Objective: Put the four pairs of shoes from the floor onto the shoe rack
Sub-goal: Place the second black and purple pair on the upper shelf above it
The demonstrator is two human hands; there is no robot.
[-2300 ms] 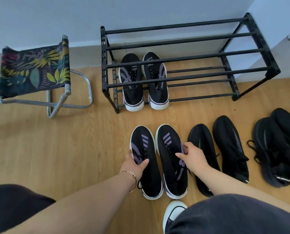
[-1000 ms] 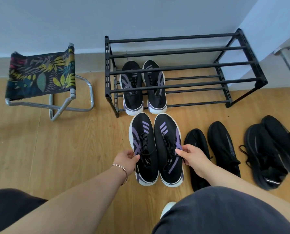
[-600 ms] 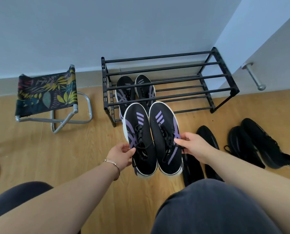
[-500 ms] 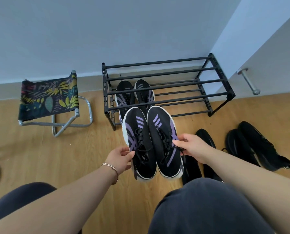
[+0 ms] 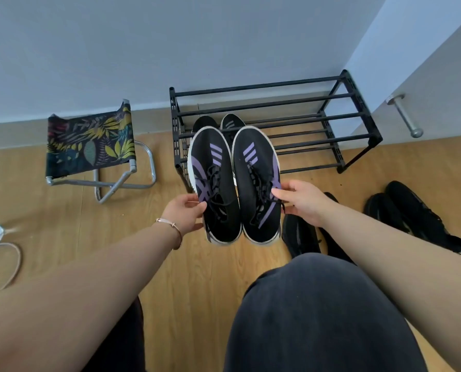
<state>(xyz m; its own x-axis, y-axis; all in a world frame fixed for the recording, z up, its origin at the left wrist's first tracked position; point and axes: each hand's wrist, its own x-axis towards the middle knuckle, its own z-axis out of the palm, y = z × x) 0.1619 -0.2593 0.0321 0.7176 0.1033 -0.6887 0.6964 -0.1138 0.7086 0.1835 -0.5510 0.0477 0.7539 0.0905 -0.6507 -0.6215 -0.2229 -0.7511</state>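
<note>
I hold a pair of black shoes with purple stripes and white soles in the air, side by side, toes pointing at the black shoe rack [image 5: 304,114]. My left hand [image 5: 186,213] grips the left shoe [image 5: 213,178] at its outer side. My right hand [image 5: 302,201] grips the right shoe [image 5: 256,173] at its outer side. A matching pair [image 5: 230,123] stands on the rack's lower left shelf, mostly hidden behind the held shoes. Two all-black pairs lie on the floor at the right, one [image 5: 302,237] partly under my right arm, the other [image 5: 409,210] farther right.
A folding stool [image 5: 89,146] with a leaf-print seat stands left of the rack. The rack stands against the grey wall, and a door with a metal stopper [image 5: 404,114] is at its right. My dark-clothed knee [image 5: 318,312] fills the lower middle. The floor is wood.
Both hands have lifted the purple-striped pair off the floor and carried it up and forward toward the rack. The view has risen and pulled back from the floor.
</note>
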